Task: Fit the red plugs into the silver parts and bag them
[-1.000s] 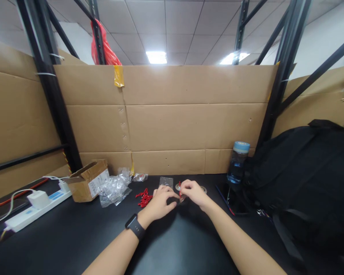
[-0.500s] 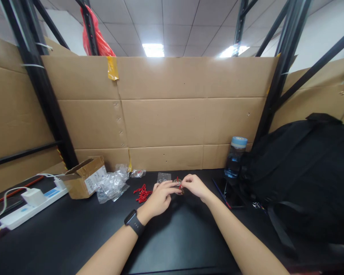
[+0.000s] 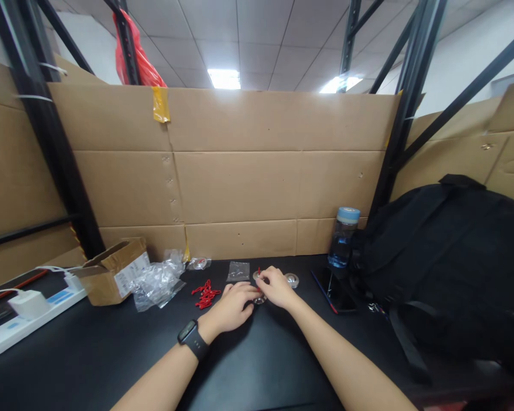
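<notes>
Both hands meet at mid-table, over a small clear disc lying on the black tabletop. Left hand: palm down, fingers outstretched, thumb apart, tips at the disc's near-left edge. Right hand: fingers bent, thumb and forefinger close together just above it; from where I stand I cannot tell whether they pinch anything. Behind the hands, partly covered, sits a second clear round piece with a red bit upright at it. A third clear piece lies right of the right hand. Heap of red cords left of the left hand; flat clear sachet beyond it.
</notes>
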The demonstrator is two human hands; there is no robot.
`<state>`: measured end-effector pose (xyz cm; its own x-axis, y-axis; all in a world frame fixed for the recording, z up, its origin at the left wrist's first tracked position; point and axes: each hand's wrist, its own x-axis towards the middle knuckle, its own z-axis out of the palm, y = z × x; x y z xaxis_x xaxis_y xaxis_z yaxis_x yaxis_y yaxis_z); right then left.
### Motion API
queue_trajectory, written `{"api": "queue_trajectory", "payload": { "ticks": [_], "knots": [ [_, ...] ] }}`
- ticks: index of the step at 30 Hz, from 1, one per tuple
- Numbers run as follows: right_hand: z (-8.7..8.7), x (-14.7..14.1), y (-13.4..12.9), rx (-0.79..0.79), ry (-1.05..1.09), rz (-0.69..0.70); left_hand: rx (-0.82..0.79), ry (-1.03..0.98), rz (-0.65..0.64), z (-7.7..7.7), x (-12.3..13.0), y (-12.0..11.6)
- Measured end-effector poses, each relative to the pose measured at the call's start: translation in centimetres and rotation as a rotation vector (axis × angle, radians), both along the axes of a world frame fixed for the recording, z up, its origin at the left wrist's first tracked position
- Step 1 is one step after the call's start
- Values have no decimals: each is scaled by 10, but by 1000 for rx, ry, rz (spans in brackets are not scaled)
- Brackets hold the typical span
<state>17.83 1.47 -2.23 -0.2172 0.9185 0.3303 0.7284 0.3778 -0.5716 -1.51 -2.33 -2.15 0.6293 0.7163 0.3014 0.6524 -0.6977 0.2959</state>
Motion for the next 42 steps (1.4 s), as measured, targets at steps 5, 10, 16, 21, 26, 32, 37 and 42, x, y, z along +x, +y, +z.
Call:
{"api": "queue_trajectory", "payload": {
  "ticks": [5,10,16,21,26,32,37,42],
  "knots": [
    [-7,-4,1,-31,-155,0,74,-7,70,6,-3,1],
    [-9,-5,12,8,-266,-50,156,-19,152,8,-10,3],
    [0,10,12,77,-373,-45,280,31,114,9,-7,8],
    [8,18,5,95,-436,-46,297,113,83,10,-2,6],
    [10,16,6,134,-419,-75,343,126,168,3,2,7],
    [10,18,11,74,-447,-49,377,129,205,1,5,6],
    [13,22,10,87,-449,-40,407,114,229,8,6,-2],
    [12,20,10,116,-399,-56,402,52,309,12,4,-2]
  ]
}}
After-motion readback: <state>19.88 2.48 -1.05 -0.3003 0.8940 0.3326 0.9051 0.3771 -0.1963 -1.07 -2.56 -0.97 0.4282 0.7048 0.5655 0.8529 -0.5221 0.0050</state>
